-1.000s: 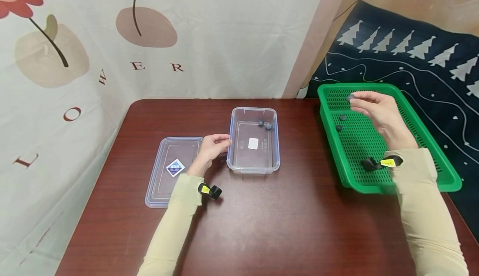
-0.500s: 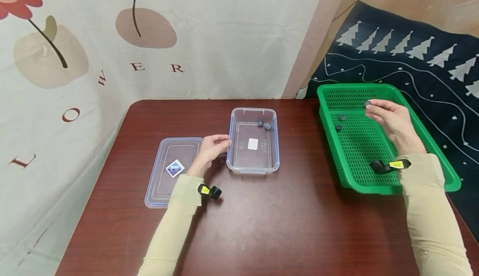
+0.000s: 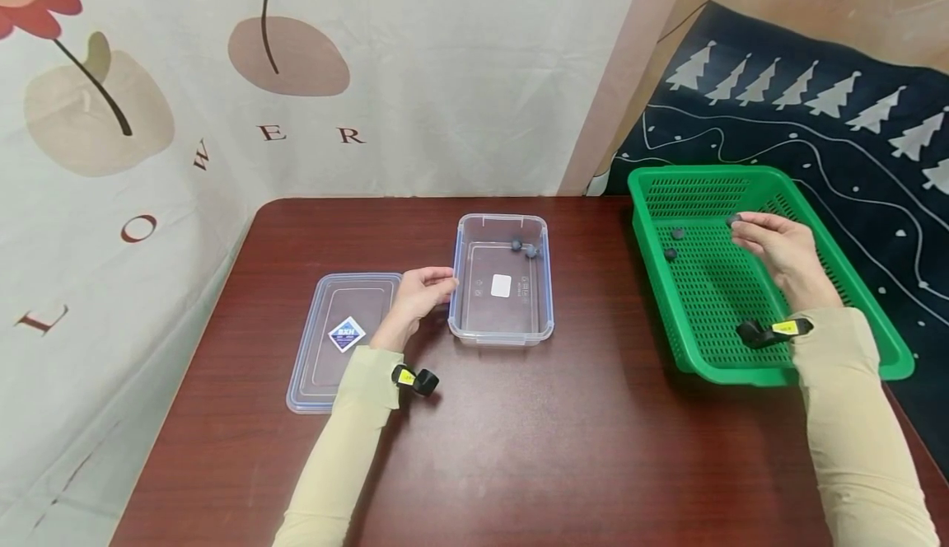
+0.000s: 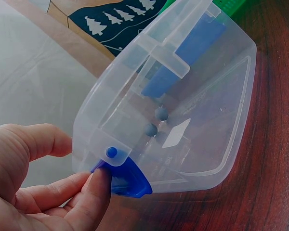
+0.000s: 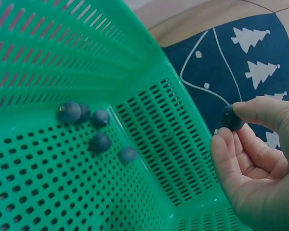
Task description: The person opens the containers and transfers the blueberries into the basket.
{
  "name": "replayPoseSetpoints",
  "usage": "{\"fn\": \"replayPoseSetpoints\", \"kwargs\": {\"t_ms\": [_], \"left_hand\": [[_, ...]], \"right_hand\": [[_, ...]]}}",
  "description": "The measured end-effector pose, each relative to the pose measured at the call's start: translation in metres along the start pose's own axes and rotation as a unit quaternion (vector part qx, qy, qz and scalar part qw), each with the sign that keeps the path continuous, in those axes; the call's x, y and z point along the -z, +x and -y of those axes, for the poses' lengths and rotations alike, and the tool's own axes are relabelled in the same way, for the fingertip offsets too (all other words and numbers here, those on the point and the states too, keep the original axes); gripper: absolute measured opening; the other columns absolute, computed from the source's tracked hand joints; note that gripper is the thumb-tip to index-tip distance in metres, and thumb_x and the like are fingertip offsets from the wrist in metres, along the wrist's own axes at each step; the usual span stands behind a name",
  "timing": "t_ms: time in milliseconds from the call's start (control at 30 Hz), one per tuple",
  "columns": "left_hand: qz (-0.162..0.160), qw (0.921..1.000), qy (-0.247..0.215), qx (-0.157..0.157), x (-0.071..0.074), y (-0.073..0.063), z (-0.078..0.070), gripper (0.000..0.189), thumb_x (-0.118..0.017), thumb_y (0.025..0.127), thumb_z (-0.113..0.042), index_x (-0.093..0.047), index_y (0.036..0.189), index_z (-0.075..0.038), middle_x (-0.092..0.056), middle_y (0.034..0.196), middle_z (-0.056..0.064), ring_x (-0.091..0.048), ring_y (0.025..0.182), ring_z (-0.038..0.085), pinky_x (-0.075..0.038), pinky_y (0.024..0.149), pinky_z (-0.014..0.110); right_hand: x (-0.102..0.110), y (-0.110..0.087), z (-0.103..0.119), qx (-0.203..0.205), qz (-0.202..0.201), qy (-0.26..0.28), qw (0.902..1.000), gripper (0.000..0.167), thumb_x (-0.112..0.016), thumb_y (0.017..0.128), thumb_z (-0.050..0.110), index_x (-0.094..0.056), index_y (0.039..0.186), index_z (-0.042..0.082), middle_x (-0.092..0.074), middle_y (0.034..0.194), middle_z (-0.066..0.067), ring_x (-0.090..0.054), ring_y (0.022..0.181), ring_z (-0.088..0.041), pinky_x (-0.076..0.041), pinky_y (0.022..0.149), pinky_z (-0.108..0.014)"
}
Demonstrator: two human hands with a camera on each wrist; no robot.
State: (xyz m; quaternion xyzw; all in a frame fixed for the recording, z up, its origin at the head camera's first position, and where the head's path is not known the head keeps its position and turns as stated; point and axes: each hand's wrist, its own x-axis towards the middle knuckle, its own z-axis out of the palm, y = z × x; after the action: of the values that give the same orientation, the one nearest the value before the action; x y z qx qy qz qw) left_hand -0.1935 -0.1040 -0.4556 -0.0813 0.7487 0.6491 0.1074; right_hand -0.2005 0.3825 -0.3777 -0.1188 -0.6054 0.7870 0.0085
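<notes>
My right hand (image 3: 782, 254) is over the right part of the green basket (image 3: 670, 333). Between thumb and fingers it pinches a dark blueberry (image 5: 232, 118), held above the basket floor. Other blueberries (image 5: 101, 143) lie in the basket corner in the right wrist view; two show in the head view. On the table's middle stands a clear lidless plastic container (image 3: 489, 320) with two blueberries (image 4: 161, 113) inside. At its left side my left hand (image 3: 418, 296) pinches the blue clip (image 4: 130, 178) between thumb and fingers.
A clear lid (image 3: 319, 374) with a blue edge and a diamond sticker lies flat left of the container, partly under the left wrist. The red-brown table (image 3: 563, 448) ends at a pale printed cloth (image 3: 460, 102). A dark tree-patterned cloth (image 3: 741, 135) hangs behind the basket.
My right hand has moved right and slightly down over the basket, the blueberry still pinched. The left hand and the container look the same.
</notes>
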Motion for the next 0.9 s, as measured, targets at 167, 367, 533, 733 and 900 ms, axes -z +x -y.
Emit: {"fn": "replayPoseSetpoints", "kwargs": {"t_ms": [167, 367, 533, 733, 900], "left_hand": [[0.001, 1.0, -0.003, -0.002, 0.0, 0.0, 0.0, 0.034, -0.063, 0.085, -0.003, -0.059, 0.116, 0.011, -0.066, 0.1, 0.02, -0.061, 0.066, 0.007, -0.057, 0.076, 0.032], [0.001, 1.0, -0.004, -0.001, 0.0, 0.0, 0.0, 0.033, -0.063, 0.085, -0.003, -0.06, 0.115, 0.01, -0.066, 0.1, 0.02, -0.061, 0.066, 0.007, -0.057, 0.075, 0.031], [0.002, 1.0, -0.006, -0.002, 0.0, 0.001, 0.001, 0.033, -0.063, 0.085, -0.003, -0.06, 0.115, 0.01, -0.066, 0.098, 0.018, -0.061, 0.066, 0.007, -0.057, 0.074, 0.029], [0.008, 0.9997, -0.019, -0.016, 0.001, 0.001, 0.001, 0.034, -0.062, 0.085, 0.0, -0.058, 0.115, 0.013, -0.067, 0.093, 0.015, -0.061, 0.065, 0.005, -0.057, 0.069, 0.024], [0.008, 0.9996, -0.018, -0.021, 0.001, 0.0, 0.0, 0.034, -0.061, 0.084, 0.0, -0.058, 0.115, 0.014, -0.067, 0.092, 0.015, -0.06, 0.065, 0.005, -0.057, 0.073, 0.028]], "right_hand": [[0.003, 0.001, -0.002, 0.0, -0.007, -0.003, 1.0, 0.019, -0.063, 0.083, -0.007, -0.073, 0.081, 0.008, -0.068, 0.079, 0.001, -0.065, 0.069, -0.009, -0.055, 0.066, -0.018], [0.003, 0.002, -0.001, -0.014, -0.026, 0.005, 0.9996, 0.021, -0.063, 0.083, -0.008, -0.074, 0.078, 0.009, -0.069, 0.075, 0.0, -0.066, 0.066, -0.01, -0.056, 0.063, -0.019], [0.0, 0.001, 0.0, -0.024, -0.033, 0.006, 0.9992, 0.022, -0.063, 0.083, -0.008, -0.074, 0.077, 0.01, -0.068, 0.074, 0.0, -0.065, 0.066, -0.009, -0.055, 0.063, -0.018], [-0.016, 0.001, -0.001, -0.005, -0.017, -0.015, 0.9997, 0.019, -0.065, 0.083, -0.005, -0.074, 0.08, 0.011, -0.068, 0.077, 0.002, -0.065, 0.069, -0.008, -0.055, 0.066, -0.018], [-0.041, 0.002, 0.0, 0.013, 0.018, -0.022, 0.9995, 0.014, -0.067, 0.082, -0.003, -0.074, 0.086, 0.009, -0.068, 0.083, 0.001, -0.065, 0.074, -0.009, -0.055, 0.071, -0.019]]}}
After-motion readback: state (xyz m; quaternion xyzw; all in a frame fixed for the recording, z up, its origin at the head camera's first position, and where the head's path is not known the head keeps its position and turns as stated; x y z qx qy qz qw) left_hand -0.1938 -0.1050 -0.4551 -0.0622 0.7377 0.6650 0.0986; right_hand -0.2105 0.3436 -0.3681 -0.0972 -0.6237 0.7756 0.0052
